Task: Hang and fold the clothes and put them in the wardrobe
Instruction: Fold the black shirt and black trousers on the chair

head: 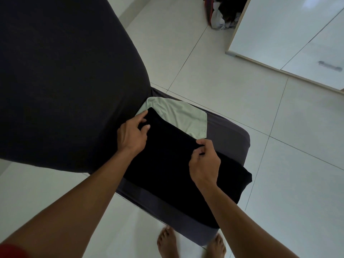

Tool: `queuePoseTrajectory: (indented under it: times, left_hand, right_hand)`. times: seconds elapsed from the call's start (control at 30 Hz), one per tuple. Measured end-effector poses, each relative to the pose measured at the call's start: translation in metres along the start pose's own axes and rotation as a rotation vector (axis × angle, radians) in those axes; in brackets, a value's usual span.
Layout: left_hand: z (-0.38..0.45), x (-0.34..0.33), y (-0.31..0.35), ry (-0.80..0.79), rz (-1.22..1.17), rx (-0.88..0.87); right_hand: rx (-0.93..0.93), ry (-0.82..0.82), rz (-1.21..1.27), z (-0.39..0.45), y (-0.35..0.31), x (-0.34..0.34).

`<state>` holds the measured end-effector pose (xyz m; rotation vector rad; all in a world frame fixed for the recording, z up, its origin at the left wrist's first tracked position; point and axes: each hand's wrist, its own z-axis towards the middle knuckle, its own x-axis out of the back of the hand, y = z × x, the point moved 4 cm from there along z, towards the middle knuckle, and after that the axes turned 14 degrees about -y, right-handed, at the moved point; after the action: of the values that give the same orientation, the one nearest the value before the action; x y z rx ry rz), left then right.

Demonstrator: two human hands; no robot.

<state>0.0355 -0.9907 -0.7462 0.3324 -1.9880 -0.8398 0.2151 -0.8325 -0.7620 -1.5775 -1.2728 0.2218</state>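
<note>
Pinching the black garment (167,161) with both hands (131,135) (204,162), over a pale green garment (183,119) beneath.

A home bedroom: white wardrobe (290,28), tiled floor (242,108), covered chair (55,81), clothes heap (223,13).

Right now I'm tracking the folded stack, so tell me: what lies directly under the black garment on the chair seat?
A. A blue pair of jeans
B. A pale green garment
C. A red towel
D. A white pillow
B: a pale green garment shows from beneath the far edge of the black garment, which both hands grip.
</note>
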Motion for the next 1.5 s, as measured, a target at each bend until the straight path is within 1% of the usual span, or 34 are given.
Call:
queuePoseTrajectory:
  times: [0.07,0.13,0.2,0.23,0.27,0.3,0.37,0.43,0.53,0.6,0.67,0.77,0.83,0.9,1.03,1.1,1.23,1.33,1.43,1.5]
  left_hand:
    - [-0.004,-0.005,0.0,-0.012,0.138,-0.004]
    - [-0.013,-0.006,0.003,0.056,0.257,-0.025]
    - [-0.024,-0.007,0.008,0.115,0.352,-0.113]
    - [-0.027,-0.011,0.009,0.084,0.401,-0.155]
    - [-0.029,-0.017,0.007,0.015,0.458,-0.173]
    - [-0.029,-0.023,0.004,-0.074,0.527,-0.158]
    - [-0.028,-0.032,-0.005,-0.218,0.665,-0.068]
    - [-0.028,-0.036,-0.009,-0.257,0.721,0.007]
    - [-0.036,-0.038,-0.001,-0.212,0.727,0.012]
    - [-0.044,-0.037,0.006,-0.161,0.692,-0.007]
    - [-0.056,-0.034,0.013,-0.153,0.62,0.004]
    - [-0.079,-0.037,0.022,-0.214,0.525,0.079]
    - [-0.097,-0.043,0.027,-0.24,0.454,0.148]
    - [-0.113,-0.05,0.033,-0.256,0.378,0.217]
    - [-0.149,-0.08,0.044,-0.3,0.268,0.426]
    - [-0.169,-0.101,0.051,-0.281,0.256,0.574]
    - [-0.213,-0.154,0.073,-0.188,0.144,0.855]
    - [-0.245,-0.197,0.087,-0.114,-0.014,1.026]
    - [-0.265,-0.241,0.097,-0.078,-0.173,1.087]
    - [-0.275,-0.268,0.099,-0.076,-0.256,1.114]
  right_hand:
    - [-0.058,-0.044,-0.048,-0.002,0.004,-0.002]
    - [-0.121,-0.12,-0.087,-0.003,0.007,-0.005]
    - [-0.154,-0.175,-0.099,-0.003,0.004,-0.009]
    - [-0.174,-0.189,-0.105,-0.001,0.002,-0.01]
    - [-0.192,-0.196,-0.112,0.0,0.002,-0.011]
    - [-0.206,-0.193,-0.124,0.001,0.002,-0.01]
    - [-0.216,-0.186,-0.172,0.0,0.001,-0.007]
    - [-0.208,-0.198,-0.231,-0.001,0.004,-0.003]
    - [-0.176,-0.195,-0.221,-0.007,0.006,0.006]
    - [-0.144,-0.174,-0.185,-0.01,0.007,0.017]
    - [-0.147,-0.2,-0.231,-0.014,0.009,0.032]
    - [-0.192,-0.354,-0.356,-0.02,0.016,0.058]
    - [-0.175,-0.479,-0.458,-0.024,0.02,0.071]
    - [-0.165,-0.546,-0.544,-0.027,0.026,0.086]
    - [-0.15,-0.636,-0.675,-0.022,0.038,0.111]
    - [-0.096,-0.674,-0.761,-0.013,0.043,0.123]
    - [0.023,-0.776,-0.82,0.003,0.055,0.147]
    - [0.056,-0.844,-0.743,0.007,0.062,0.167]
    - [0.104,-0.863,-0.759,0.013,0.074,0.181]
    - [0.099,-0.878,-0.776,0.017,0.087,0.184]
